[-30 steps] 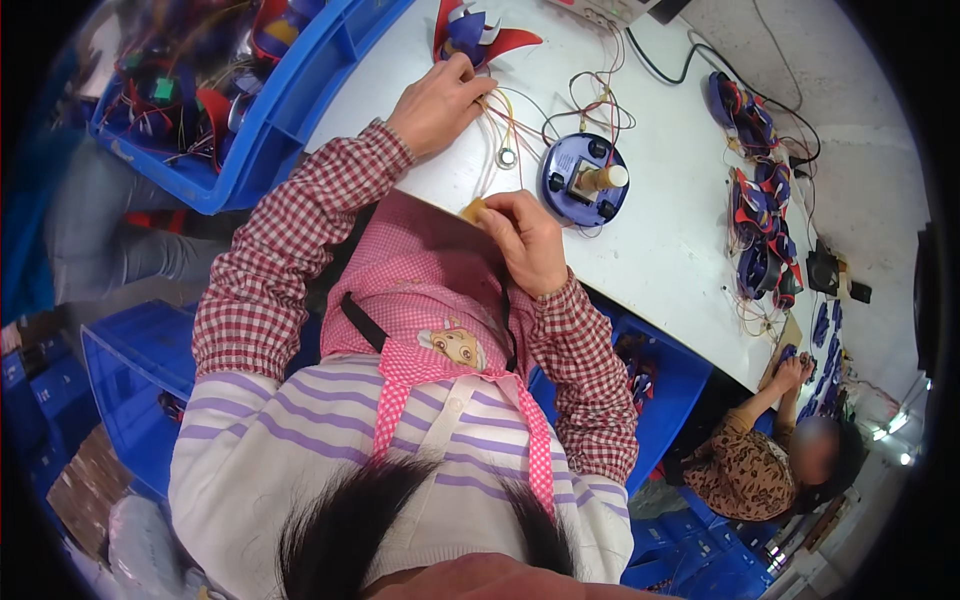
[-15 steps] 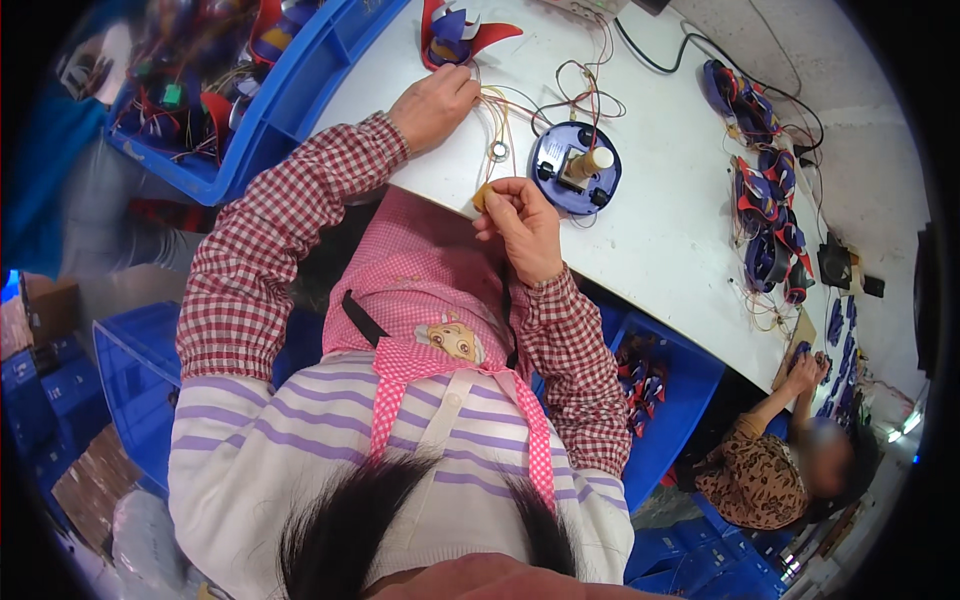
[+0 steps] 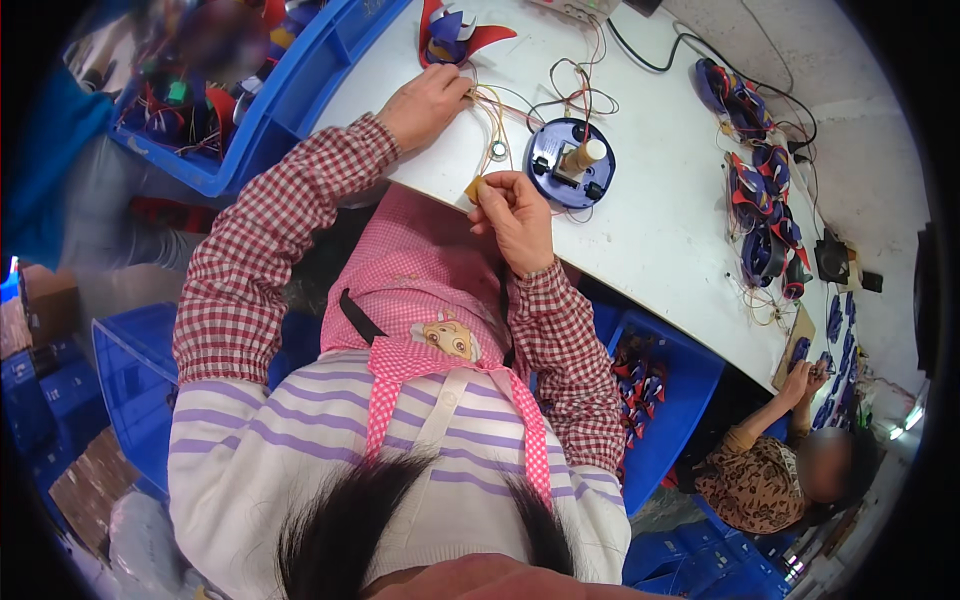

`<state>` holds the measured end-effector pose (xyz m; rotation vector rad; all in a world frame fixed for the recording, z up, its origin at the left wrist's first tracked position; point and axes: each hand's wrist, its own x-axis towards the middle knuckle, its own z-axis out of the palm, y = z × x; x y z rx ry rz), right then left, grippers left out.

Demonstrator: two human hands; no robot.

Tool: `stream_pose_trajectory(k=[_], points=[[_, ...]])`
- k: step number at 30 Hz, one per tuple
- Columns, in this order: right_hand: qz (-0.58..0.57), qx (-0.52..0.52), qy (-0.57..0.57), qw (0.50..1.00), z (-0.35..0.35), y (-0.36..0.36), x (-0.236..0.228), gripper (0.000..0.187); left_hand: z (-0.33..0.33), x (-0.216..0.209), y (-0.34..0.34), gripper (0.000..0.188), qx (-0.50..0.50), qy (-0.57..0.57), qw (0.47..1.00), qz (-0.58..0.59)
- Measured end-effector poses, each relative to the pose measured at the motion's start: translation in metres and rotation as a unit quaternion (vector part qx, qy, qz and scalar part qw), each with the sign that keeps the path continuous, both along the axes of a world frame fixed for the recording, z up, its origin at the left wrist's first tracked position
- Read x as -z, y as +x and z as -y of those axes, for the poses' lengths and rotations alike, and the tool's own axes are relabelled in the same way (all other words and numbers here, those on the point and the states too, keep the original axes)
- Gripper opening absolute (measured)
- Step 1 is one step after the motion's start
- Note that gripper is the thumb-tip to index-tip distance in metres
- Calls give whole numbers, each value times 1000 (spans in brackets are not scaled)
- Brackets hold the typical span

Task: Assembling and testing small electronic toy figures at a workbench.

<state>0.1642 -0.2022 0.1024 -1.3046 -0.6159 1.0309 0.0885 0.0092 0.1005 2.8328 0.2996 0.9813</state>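
Left hand (image 3: 428, 100) reaches out flat-ish on the white bench (image 3: 660, 230), fingers curled over thin wires (image 3: 492, 110). Right hand (image 3: 515, 215), wrist bent up, pinches a small tan piece (image 3: 473, 189) at the bench edge (orientation unclear), just beside the round blue base (image 3: 568, 162).

Small tan board (image 3: 473, 188) pinched at the white table's near edge, thin orange wires (image 3: 492, 118) looping off it.

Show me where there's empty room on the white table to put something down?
Bare white table lies between the round blue base and the row of red-and-blue parts. It is crowded by the wires near the left hand and right hand.
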Motion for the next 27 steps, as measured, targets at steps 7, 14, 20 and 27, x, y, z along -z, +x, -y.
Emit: stream_pose_trajectory(k=[7,14,20,27], points=[[38,-10,-2,999,0,-5,0,22,78,-11,-59,33,-1,-616,787,-23],[135,-34,-23,990,-7,-13,-4,20,77,0,-67,29,85,-703,706,-5],[618,32,6,786,-20,4,-18,27,72,-5,-76,29,61,-719,691,38],[730,-59,-173,658,-48,9,-21,14,61,-12,-92,22,59,-786,614,36]])
